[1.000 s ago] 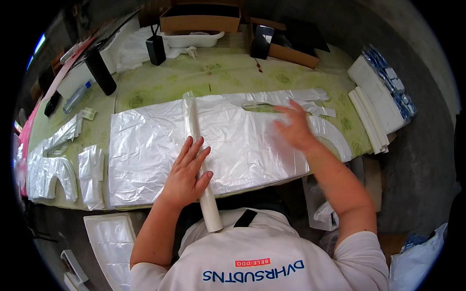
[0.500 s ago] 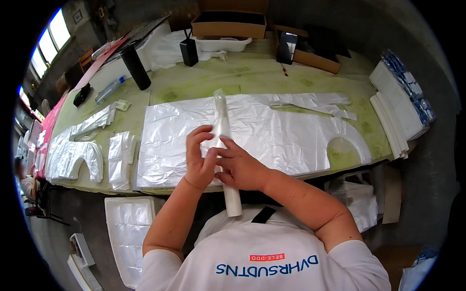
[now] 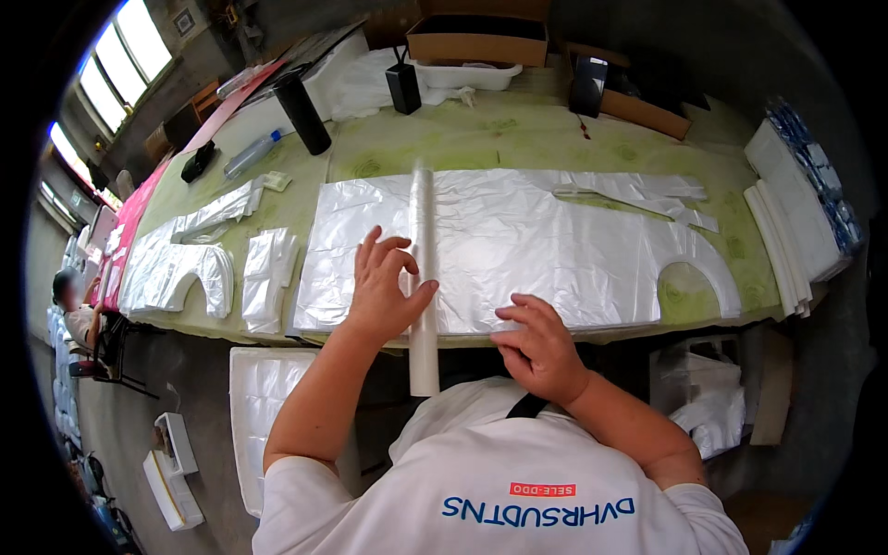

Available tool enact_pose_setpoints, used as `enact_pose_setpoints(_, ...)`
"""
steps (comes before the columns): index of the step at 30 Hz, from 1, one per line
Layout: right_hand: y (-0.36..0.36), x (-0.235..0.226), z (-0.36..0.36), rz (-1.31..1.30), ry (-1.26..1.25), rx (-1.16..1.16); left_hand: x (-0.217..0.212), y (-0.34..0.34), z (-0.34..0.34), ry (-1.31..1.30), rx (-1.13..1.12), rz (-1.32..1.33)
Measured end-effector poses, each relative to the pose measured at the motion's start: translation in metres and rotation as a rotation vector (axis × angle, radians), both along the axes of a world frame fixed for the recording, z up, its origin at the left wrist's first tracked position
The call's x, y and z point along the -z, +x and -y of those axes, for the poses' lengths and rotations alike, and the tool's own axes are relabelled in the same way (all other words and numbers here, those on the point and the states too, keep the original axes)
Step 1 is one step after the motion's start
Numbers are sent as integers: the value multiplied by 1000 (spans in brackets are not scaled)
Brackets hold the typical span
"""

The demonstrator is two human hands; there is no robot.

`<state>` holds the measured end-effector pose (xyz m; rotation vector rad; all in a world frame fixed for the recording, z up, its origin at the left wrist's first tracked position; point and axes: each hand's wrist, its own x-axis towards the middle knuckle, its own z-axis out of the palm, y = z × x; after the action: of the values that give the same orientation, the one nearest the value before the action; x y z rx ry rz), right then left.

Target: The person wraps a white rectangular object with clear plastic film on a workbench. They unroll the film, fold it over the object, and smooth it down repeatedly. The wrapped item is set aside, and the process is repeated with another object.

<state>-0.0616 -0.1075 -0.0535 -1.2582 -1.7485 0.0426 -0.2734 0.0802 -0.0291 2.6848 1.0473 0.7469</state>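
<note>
The left hand (image 3: 384, 289) is lying flat with its fingers spread apart on the clear plastic sheet (image 3: 518, 245), its thumb pressing against the white roll (image 3: 423, 277) just at its 3 o'clock. It is closing on nothing. The roll is running from 12 to 6 o'clock across the sheet, its near end hanging past the front edge of the counter (image 3: 555, 139) above the person's white shirt (image 3: 518, 490).

The right hand (image 3: 536, 347) is sitting at the roll's 4 o'clock, fingers curled loosely and fingertips resting on the near edge of the sheet; whether it is pinching the plastic I cannot tell.

At 9 o'clock from the left hand, cut plastic pieces (image 3: 199, 264) are lying on the counter, one with an arched notch. At 11 o'clock a black bottle (image 3: 302, 113) is standing upright, with a clear bottle (image 3: 250, 154) lying beside it. At 12 o'clock a cardboard box (image 3: 476, 39) is sitting at the far edge. The right end of the sheet is showing a rounded cut-out (image 3: 689, 287), and at 3 o'clock stacks of folded white plastic (image 3: 782, 240) are lining the counter's end.
</note>
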Motion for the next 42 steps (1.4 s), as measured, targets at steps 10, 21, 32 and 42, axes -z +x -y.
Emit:
enact_pose_setpoints(10, 0, 7, 18, -66, -57, -162, -8, -74, -11, -227, 38, -120)
enact_pose_setpoints(21, 9, 7, 30, -73, -67, -161, -23, -42, -24, -260, -578, -642)
enact_pose_setpoints(32, 12, 10, 36, -98, -54, -136, -13, -73, -60, -273, -647, -411)
enact_pose_setpoints(42, 12, 11, 39, -98, -48, -107, -34, -62, -49, -376, -452, -377)
